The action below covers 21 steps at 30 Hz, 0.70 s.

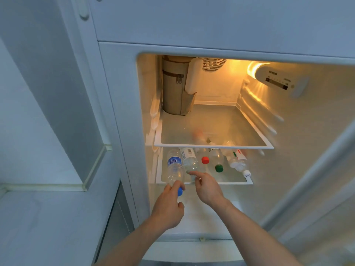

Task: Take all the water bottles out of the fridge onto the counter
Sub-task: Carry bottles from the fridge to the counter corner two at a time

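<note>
1. The blue-cap bottle (174,167) lies on its side on the lower shelf (221,181), neck past the front edge. The left hand (169,206) pinches only its neck, just above the cap; such a small hold could slip and let the bottle drop when it is drawn out.
2. Beside it lies a clear bottle (190,160), touching the first. The right hand (208,188) touches its near end with the fingertips, not wrapped round it, so I judge that it could roll or be pushed inward.
3. Right of that hand lie the red-cap (205,159), green-cap (217,162) and white-cap (239,164) bottles; a nudge might set them rolling off the shelf.
4. Both forearms reach up and forward, palms down, hands close together at the shelf's front.
5. The desk (48,217) lies left of the left hand, with no bottles visible on it.
</note>
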Available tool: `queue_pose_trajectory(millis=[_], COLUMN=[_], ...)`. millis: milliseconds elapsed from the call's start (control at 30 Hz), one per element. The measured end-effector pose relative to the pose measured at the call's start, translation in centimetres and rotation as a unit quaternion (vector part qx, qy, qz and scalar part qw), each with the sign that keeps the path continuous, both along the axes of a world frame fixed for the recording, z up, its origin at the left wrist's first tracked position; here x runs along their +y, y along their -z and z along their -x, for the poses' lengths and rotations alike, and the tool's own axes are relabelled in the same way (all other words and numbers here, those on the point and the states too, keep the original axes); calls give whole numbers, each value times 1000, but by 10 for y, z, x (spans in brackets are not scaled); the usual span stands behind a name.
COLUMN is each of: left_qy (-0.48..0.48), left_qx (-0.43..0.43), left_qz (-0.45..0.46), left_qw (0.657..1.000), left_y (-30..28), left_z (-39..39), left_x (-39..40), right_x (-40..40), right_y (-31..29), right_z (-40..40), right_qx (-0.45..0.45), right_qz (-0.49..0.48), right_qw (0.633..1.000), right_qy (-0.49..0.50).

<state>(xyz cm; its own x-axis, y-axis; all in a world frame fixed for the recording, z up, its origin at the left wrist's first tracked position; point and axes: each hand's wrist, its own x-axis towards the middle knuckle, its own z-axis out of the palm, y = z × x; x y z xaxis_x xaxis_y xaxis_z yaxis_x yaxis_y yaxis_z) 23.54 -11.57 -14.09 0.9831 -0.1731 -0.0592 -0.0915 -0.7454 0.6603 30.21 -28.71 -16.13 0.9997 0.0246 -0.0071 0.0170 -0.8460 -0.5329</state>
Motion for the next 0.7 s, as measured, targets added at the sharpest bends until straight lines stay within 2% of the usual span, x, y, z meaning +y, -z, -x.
queue_pose_trajectory(millis=[233,300,400,533,700], left_qy=[-64,-72,-79,-98,-128], left_qx=[-83,-108,-143,-180,-168], left_qz=[-12,-16,-27,-25,-52], left_qw=[994,991,986,979,976], left_y=[-16,-25,-40,-65,-78], left_z=[25,34,50,73,105], left_x=[2,4,8,13,17], right_x=[3,0,-2,0,4], right_y=[-4,-5,-16,-43,-79], right_z=[3,8,19,35,52], right_qx=[34,6,-64,-164,-209], right_qz=[37,26,-46,-121,-142], right_qw=[997,998,996,978,966], right_qy=[-54,-54,-34,-36,-47])
